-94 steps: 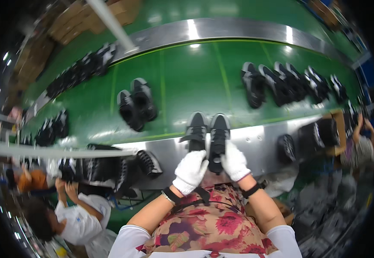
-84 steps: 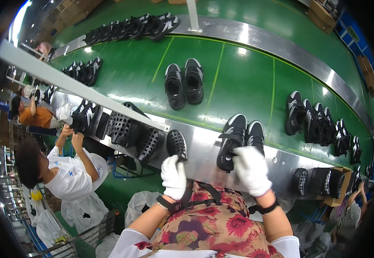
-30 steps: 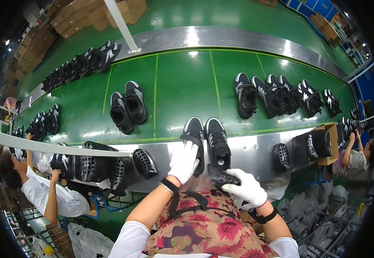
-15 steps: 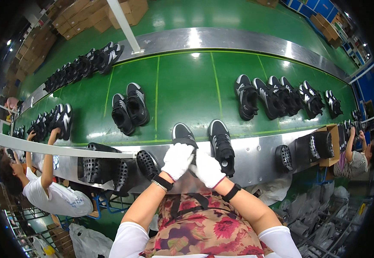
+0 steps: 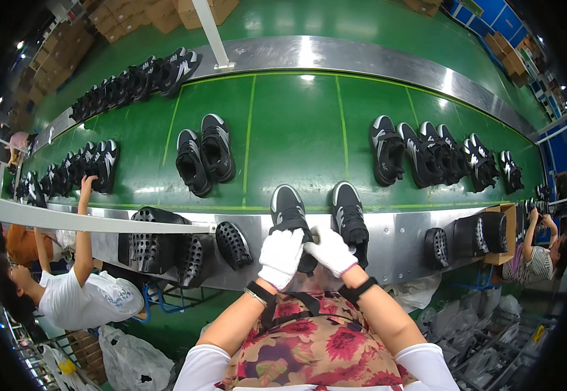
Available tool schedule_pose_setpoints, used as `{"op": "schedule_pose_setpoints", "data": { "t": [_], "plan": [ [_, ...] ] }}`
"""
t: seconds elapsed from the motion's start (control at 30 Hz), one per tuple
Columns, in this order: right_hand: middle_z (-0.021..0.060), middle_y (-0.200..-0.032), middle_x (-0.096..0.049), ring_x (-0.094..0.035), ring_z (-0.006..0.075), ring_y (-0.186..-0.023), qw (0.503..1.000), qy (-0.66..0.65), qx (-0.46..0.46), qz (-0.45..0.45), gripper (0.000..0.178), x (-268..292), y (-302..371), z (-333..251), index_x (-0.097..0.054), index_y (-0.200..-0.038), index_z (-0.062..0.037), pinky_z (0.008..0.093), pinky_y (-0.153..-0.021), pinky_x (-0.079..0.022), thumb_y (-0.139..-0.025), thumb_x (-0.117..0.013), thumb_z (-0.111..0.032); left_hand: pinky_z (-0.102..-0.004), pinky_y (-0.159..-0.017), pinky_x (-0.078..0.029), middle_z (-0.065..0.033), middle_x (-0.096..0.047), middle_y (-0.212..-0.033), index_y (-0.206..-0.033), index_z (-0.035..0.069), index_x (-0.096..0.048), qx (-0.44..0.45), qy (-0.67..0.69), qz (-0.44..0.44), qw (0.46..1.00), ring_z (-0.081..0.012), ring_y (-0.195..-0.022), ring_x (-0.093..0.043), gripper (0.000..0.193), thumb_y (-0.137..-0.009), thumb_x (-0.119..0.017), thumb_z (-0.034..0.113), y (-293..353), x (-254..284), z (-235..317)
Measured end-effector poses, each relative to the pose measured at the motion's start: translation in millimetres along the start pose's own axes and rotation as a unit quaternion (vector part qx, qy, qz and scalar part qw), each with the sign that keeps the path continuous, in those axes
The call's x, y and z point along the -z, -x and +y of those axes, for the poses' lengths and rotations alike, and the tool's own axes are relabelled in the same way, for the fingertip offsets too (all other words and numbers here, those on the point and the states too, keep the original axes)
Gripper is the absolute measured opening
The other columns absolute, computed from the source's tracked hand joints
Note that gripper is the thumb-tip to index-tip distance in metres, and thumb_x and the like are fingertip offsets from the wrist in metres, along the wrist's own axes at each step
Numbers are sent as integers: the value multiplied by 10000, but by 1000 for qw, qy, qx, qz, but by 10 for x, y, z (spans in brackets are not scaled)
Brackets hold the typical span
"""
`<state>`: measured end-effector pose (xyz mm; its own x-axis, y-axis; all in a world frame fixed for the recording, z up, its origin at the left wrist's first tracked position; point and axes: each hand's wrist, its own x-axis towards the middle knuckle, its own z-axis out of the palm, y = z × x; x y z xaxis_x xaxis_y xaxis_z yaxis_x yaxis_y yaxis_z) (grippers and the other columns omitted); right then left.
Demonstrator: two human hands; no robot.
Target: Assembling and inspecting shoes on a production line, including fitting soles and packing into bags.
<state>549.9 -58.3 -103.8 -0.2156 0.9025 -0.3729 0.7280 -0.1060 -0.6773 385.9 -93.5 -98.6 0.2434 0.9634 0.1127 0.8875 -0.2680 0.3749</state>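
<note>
In front of me a black sneaker (image 5: pixel 289 203) with a grey toe edge stands toe away on the metal ledge. My left hand (image 5: pixel 281 258), in a white knit glove, closes on its left side and heel. At the collar on the other side, the gloved fingers of my right hand (image 5: pixel 330 250) are bent and pressed to the shoe. Exactly what those fingertips pinch is hidden. A matching sneaker (image 5: pixel 350 212) rests just beyond my right hand, untouched.
A green belt (image 5: pixel 290 130) with yellow lines carries a pair of sneakers (image 5: pixel 206 155) at left and several more (image 5: pixel 420 153) at right. Black perforated blocks (image 5: pixel 234 245) sit on the metal ledge (image 5: pixel 388 241). A white rail (image 5: pixel 101 220) crosses at left. Co-workers (image 5: pixel 81 293) sit on both sides.
My hands have drawn apart a little and sit lower on the sneaker, baring more of its upper. The whole view has shifted slightly. The left co-worker's arm has moved.
</note>
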Motion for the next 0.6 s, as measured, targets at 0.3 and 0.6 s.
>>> {"op": "schedule_pose_setpoints", "data": {
  "t": [0.3, 0.6],
  "plan": [
    [174, -1150, -685, -648, 306, -1076, 974, -161, 127, 97, 258, -55, -97, 55, -682, -1177, -43, 357, -942, -494, -960, -601, -156, -455, -740, -491, -132, -637, -962, -1177, 55, -632, -3, 66, 62, 996, -339, -862, -592, 336, -872, -650, 194, 102, 69, 32],
    [160, -1059, -681, -644, 333, -1011, 981, -57, 181, 40, 267, 83, -224, 80, -692, -1171, -89, 377, -902, -502, -944, -609, -202, -281, -634, -531, -80, -634, -977, -1190, 19, -603, 469, 597, 54, 648, -144, -747, -631, 312, -1014, -550, 271, 248, -167, -190]
  ]
}}
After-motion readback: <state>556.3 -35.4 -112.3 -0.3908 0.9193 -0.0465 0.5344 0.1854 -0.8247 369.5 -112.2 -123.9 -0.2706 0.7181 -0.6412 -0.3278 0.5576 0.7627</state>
